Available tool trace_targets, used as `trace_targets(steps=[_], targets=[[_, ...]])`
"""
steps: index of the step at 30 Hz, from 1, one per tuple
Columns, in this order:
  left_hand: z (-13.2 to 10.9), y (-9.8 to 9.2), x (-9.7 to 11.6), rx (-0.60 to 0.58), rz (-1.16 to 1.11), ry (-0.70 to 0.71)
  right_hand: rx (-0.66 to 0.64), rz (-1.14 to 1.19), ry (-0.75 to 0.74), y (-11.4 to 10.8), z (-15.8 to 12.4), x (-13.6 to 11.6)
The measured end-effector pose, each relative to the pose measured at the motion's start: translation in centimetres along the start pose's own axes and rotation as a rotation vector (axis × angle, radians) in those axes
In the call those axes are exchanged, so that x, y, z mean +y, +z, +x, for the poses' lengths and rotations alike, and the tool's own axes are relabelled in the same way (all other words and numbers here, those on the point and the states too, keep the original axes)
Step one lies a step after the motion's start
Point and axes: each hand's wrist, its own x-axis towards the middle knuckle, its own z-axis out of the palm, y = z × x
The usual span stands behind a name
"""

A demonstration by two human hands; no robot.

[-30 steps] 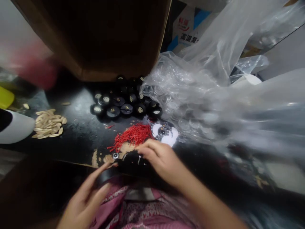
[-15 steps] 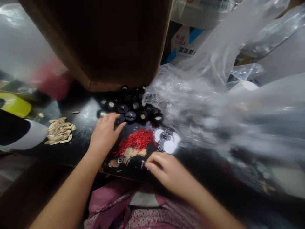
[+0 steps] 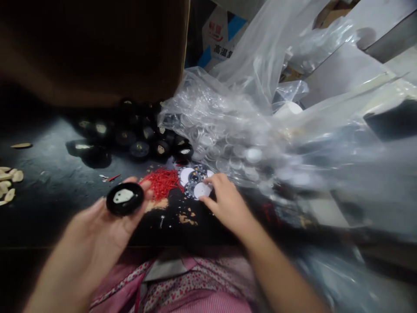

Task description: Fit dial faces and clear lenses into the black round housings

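Note:
My left hand (image 3: 107, 230) holds up a round black casing (image 3: 125, 199), its fingers closed around the rim. A pale metal plate with small holes sits in the casing's upper face. To the right, my right hand (image 3: 224, 198) has thumb and fingertip on the edge of a white disc (image 3: 202, 190), which lies over several printed black-and-white dials (image 3: 197, 175). Between the hands is a heap of thin red pieces (image 3: 163, 183), like small pointers. More black round casings (image 3: 140, 149) are grouped behind, several blurred.
A large cardboard box (image 3: 156, 89) stands open behind the casings. Clear plastic bags (image 3: 224, 108) with transparent round covers (image 3: 213, 152) spread to the right. Pale seeds (image 3: 6, 184) lie at the left edge. A tiny metal pin (image 3: 162, 221) is on the black tabletop (image 3: 127, 232).
My left hand has taken a black casing from the group and brought it nearer. My right hand has moved from the table's front to the dials. The view has shifted right.

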Motion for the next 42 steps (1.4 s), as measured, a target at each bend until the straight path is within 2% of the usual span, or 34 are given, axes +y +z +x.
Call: trace_targets(steps=[4,7,10,12,14,20,24,28,34,42], targets=[[-1.5,2.0,-2.9,-0.062,-0.113,-0.252,0.057,0.258,0.1,0.2,-0.1,-0.1],[-1.6,2.9,-4.2,-0.08,-0.14,-0.293,0.136,0.396,0.025,0.2,-0.9,-1.3],[-1.5,3.7,-4.6,-0.077,-0.21,-0.258,0.117,0.404,-0.163,0.7,-1.7,-3.0],[-1.5,4.1,-4.6,-0.073,-0.267,-0.234,0.085,0.459,-0.23,1.0,-2.0,-3.8],[-1.6,4.3,-4.6,-0.071,-0.294,-0.212,0.08,0.56,-0.207,1.3,-1.9,-4.2],[-1.9,3.8,-4.9,-0.118,-0.269,-0.14,0.071,0.698,0.039,0.8,-1.4,-4.2],[-2.4,3.9,-5.4,-0.107,-0.178,-0.1,0.084,0.763,-0.013,0.2,-1.4,-5.0],[-3.1,3.7,-6.0,-0.087,-0.077,-0.065,0.126,0.721,-0.048,0.3,-1.1,-5.9],[-2.5,2.2,-6.7,-0.184,0.181,0.004,-0.076,0.795,0.089,-0.3,-0.8,-5.8],[-2.0,1.7,-6.0,-0.25,0.184,-0.057,-0.244,0.794,0.094,-1.4,-0.1,-5.3]])
